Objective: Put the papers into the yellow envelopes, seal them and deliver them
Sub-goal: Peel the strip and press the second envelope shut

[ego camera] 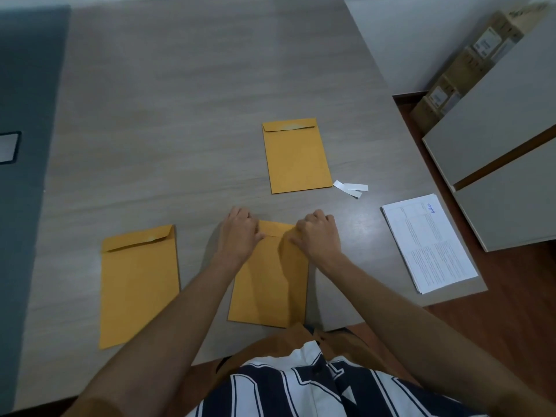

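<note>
Envelope: the near yellow paper envelope [267, 284] lay on the grey woodgrain counter [180, 115], right before the person.
Left hand [239, 233]: fingers curled, pinching the flap.
Right hand [317, 236]: likewise gripping it.
Tip: press flap flat, corners squared.

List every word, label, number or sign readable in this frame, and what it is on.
None can be read.
Paper stack: printed text and a blue mark, too small and blurred.
Cardboard boxes: white labels, blurred.
Yellow envelopes: no writing visible.
</note>
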`<state>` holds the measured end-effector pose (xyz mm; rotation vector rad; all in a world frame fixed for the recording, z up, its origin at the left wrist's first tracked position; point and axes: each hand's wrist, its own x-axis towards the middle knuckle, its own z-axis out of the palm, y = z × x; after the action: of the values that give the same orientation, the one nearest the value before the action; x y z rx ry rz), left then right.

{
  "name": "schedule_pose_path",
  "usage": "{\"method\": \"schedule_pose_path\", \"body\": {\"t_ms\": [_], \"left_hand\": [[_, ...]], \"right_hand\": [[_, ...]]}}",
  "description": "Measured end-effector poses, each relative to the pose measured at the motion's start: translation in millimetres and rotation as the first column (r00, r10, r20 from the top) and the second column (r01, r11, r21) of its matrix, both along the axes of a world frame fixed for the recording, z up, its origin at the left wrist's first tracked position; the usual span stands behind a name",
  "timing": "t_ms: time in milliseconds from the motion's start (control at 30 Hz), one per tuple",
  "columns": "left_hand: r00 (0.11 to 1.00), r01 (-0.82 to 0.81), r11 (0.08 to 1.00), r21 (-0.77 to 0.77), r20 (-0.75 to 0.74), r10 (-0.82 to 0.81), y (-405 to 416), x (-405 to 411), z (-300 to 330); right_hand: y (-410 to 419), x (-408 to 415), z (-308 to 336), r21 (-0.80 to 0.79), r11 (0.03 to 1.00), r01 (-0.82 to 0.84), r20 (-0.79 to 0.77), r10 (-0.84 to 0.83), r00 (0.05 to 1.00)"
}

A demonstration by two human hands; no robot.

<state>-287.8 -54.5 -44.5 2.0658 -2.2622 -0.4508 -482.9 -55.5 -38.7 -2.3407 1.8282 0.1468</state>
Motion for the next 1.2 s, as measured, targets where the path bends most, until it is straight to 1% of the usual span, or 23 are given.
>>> {"method": "schedule_pose_path", "body": {"t_ms": [133, 233, 333, 400, 467, 533, 600, 667, 767, 833, 933, 1033, 1133, 1200], "left_hand": [[0.997, 0.001, 0.998, 0.066, -0.071, 0.004, -15, -4, 9], [0.996, -0.009, 0.991, 0.132, -0.085, 0.021, -22, -5, 7], [0.999, -0.009, 0.985, 0.169, -0.030, 0.015, -28, -6, 9], [0.999, -0.023, 0.980, 0.198, -0.017, 0.027, -30, -5, 11], [0.994, -0.033, 0.969, 0.245, -0.092, 0.057, -31, 0, 9], [0.961, -0.028, 0.940, 0.339, -0.250, 0.119, -32, 7, 6], [0.916, -0.012, 0.917, 0.399, -0.364, 0.170, -33, 16, 6], [0.860, 0.010, 0.901, 0.434, -0.463, 0.214, -34, 24, 8], [0.749, 0.050, 0.871, 0.488, -0.595, 0.291, -31, 30, 17], [0.719, 0.063, 0.860, 0.507, -0.621, 0.314, -30, 29, 20], [0.694, 0.060, 0.870, 0.490, -0.647, 0.317, -31, 24, 22], [0.668, 0.028, 0.874, 0.484, -0.660, 0.344, -39, 17, 21], [0.629, -0.016, 0.876, 0.481, -0.676, 0.383, -53, 7, 26], [0.589, -0.047, 0.874, 0.484, -0.693, 0.416, -64, 1, 32]], "right_hand": [[-10, 1, -3, 0.122, 0.992, 0.011, 0.119, -0.025, 0.993], [-16, 4, -4, 0.154, 0.988, 0.019, 0.116, -0.037, 0.993], [-24, 6, -1, 0.196, 0.980, 0.034, 0.091, -0.052, 0.995], [-28, 8, 2, 0.225, 0.974, 0.034, 0.106, -0.059, 0.993], [-31, 7, 5, 0.291, 0.956, 0.048, 0.170, -0.101, 0.980], [-34, 2, 6, 0.381, 0.922, 0.061, 0.260, -0.171, 0.950], [-39, -6, 9, 0.458, 0.888, 0.050, 0.344, -0.229, 0.911], [-44, -14, 15, 0.501, 0.865, 0.012, 0.404, -0.247, 0.881], [-49, -25, 21, 0.524, 0.851, -0.021, 0.468, -0.267, 0.842], [-51, -31, 23, 0.537, 0.843, -0.025, 0.475, -0.278, 0.835], [-55, -38, 23, 0.549, 0.836, -0.019, 0.473, -0.292, 0.831], [-63, -46, 28, 0.531, 0.847, -0.002, 0.484, -0.301, 0.822], [-80, -54, 36, 0.516, 0.855, 0.060, 0.530, -0.373, 0.762], [-92, -59, 42, 0.505, 0.857, 0.103, 0.562, -0.417, 0.714]]}}
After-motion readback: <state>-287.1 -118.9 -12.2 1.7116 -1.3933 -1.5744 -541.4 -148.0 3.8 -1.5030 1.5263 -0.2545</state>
